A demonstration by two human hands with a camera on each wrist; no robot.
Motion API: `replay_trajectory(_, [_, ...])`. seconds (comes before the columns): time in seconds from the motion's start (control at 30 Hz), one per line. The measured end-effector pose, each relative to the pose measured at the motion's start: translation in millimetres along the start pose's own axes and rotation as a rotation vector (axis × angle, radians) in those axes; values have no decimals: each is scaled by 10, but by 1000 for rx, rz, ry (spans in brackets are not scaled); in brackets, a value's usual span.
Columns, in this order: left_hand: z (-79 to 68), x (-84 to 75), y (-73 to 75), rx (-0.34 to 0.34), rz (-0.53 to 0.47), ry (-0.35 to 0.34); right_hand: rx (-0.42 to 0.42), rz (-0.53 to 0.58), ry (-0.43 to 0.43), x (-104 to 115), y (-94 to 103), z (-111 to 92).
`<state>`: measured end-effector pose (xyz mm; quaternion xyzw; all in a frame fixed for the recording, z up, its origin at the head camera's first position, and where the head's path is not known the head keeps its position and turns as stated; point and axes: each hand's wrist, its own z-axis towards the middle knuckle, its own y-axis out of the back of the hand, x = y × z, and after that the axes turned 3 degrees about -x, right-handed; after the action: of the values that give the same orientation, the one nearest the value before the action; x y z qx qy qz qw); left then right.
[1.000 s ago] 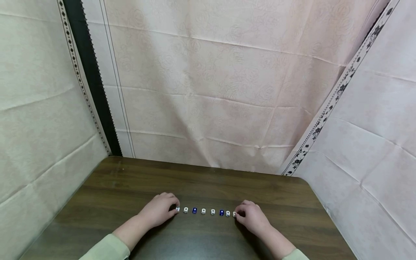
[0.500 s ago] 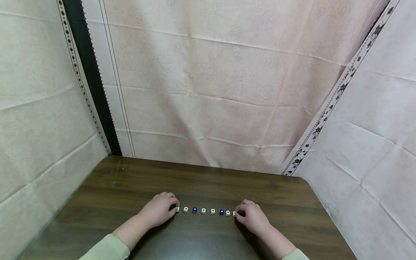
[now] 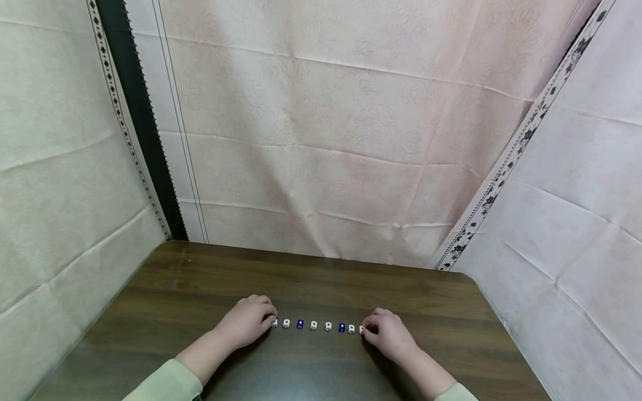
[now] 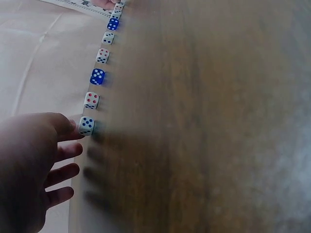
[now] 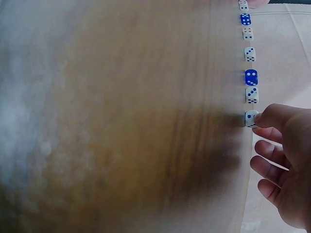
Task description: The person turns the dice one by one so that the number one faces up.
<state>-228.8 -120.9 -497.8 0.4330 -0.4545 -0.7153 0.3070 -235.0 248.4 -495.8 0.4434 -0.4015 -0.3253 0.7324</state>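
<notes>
A row of several small dice, white and blue, runs side to side across the brown table. At its left end my left hand pinches a white die with blue pips between thumb and index finger. The other left fingers spread loosely behind it in the left wrist view. At the right end my right hand pinches another white die, its thumb against the side. Between the hands stand white dice such as one with red pips, and two blue dice, one left and one right.
Pale patterned cloth hangs behind the table, with more cloth at the left and right. A dark strip shows at the back left. Small gaps separate most of the dice.
The left thumb and index finger have drawn slightly closer together at the left end die. The right hand and the row of dice look the same.
</notes>
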Motion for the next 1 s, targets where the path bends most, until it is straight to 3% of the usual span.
replay_trajectory(0.37, [-57,-22,55,-11,-21,-10,14,2,-4,16,13,6])
replay_trajectory(1.0, [-22,-2,49,4,-4,-3,-12,-53,47,55,47,-4])
